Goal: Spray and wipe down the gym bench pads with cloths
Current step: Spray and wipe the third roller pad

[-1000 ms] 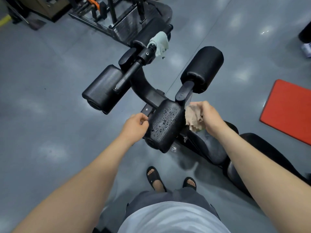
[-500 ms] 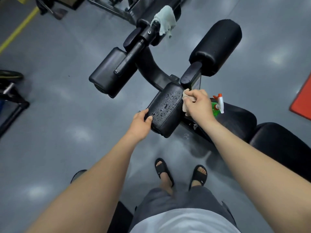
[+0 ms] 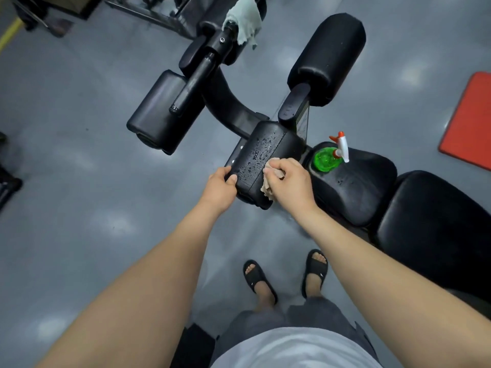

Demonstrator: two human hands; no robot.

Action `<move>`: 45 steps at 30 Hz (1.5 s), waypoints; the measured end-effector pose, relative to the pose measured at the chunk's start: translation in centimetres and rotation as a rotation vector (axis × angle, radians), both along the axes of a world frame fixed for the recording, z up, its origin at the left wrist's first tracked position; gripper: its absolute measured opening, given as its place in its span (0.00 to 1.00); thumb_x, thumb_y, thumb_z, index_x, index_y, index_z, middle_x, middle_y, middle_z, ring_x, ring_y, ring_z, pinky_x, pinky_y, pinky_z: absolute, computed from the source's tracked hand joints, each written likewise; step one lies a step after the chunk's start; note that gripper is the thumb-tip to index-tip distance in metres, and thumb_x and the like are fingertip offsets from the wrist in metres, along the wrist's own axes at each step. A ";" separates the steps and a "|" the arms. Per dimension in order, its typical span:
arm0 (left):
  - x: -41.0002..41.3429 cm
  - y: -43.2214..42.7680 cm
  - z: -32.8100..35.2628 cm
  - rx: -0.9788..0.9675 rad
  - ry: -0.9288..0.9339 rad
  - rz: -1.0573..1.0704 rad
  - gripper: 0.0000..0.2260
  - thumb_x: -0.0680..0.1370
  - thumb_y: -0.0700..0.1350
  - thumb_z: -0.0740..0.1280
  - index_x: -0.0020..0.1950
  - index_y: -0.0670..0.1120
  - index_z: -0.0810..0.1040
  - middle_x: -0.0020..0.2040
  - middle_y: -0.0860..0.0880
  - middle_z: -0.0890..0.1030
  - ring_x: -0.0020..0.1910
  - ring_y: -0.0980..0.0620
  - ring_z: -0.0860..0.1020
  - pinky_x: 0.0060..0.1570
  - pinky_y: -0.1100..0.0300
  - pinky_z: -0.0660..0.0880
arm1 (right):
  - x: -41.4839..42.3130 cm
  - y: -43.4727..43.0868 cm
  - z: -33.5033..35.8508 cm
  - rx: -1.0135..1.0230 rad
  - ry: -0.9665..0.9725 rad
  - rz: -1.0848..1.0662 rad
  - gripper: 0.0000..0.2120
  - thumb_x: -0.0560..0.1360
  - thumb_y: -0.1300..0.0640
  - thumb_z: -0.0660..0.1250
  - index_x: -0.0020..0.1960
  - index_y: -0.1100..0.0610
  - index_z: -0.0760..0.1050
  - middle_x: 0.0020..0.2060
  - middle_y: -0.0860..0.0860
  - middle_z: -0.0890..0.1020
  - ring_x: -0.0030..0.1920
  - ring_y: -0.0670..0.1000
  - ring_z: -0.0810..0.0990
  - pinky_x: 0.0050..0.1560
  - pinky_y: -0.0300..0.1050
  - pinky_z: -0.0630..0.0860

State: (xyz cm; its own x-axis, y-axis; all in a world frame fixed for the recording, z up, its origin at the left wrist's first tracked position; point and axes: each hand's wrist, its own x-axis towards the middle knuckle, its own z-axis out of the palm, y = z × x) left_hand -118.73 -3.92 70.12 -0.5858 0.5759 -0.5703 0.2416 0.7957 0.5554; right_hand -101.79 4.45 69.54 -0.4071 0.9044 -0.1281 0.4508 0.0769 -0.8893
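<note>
Many droplets [image 3: 261, 151], perhaps water, on pad [image 3: 288, 143]

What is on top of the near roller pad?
Droplets and a beige cloth gripped by the right hand; the left hand holds the pad at its end. Under the cloth is hidden.

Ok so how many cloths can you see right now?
2. A tan cloth gripped by the right hand against the wet pad; a pale green cloth draped over the bar end at the top. Others may be hidden.
</note>
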 end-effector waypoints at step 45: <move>-1.3 0.7 -0.6 -0.041 0.028 -0.057 0.13 0.83 0.49 0.62 0.67 0.48 0.73 0.63 0.41 0.75 0.58 0.42 0.79 0.65 0.46 0.74 | -1.1 0.8 -0.6 0.358 -0.288 0.227 0.21 0.83 0.53 0.63 0.72 0.63 0.70 0.66 0.62 0.74 0.52 0.68 0.82 0.46 0.58 0.78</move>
State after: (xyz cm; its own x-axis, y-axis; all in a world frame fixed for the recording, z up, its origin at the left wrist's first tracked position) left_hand -119.98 -3.20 69.51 -0.5690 0.5852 -0.5777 0.3022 0.8022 0.5149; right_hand -102.93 5.25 68.99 -0.5921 0.8050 0.0381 0.6102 0.4787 -0.6313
